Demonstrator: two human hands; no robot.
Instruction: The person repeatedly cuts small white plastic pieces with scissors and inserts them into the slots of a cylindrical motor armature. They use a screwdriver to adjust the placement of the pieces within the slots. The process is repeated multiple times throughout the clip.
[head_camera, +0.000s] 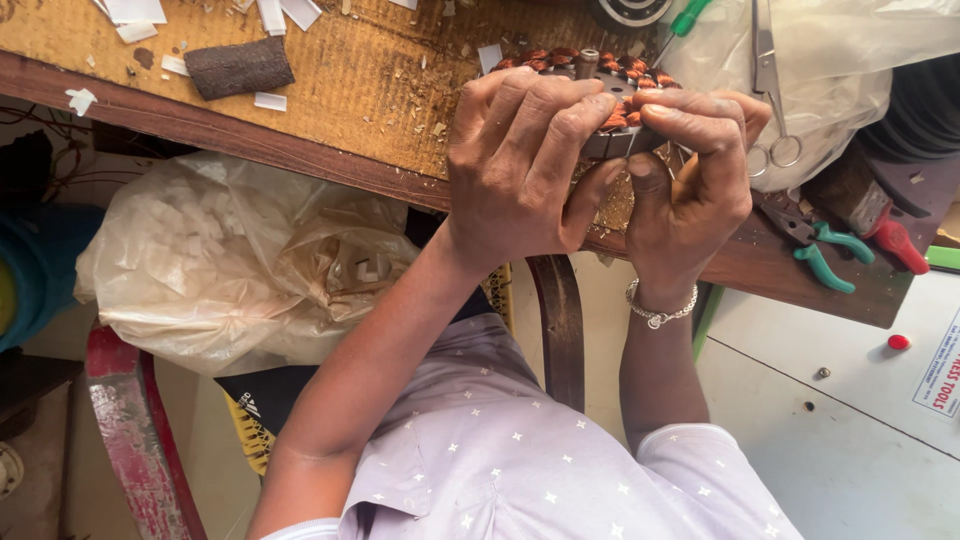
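Note:
A round metal motor stator (612, 82) with copper wire coils around its rim rests on the wooden workbench (340, 90) near its front edge. My left hand (520, 165) covers its near left side, fingers curled over the coils. On the near right side my right hand (690, 180) grips it, thumb pressed against the metal edge, a silver bracelet on the wrist. The two hands touch each other. Most of the stator's near half is hidden by my fingers.
Scissors (770, 90) lie on a clear plastic bag at the right. Green-handled pliers (825, 255) and a red-handled tool (890, 235) rest near the bench edge. A dark cylinder (240, 66) and white paper strips lie at left. A plastic bag of white pieces (230, 260) hangs below.

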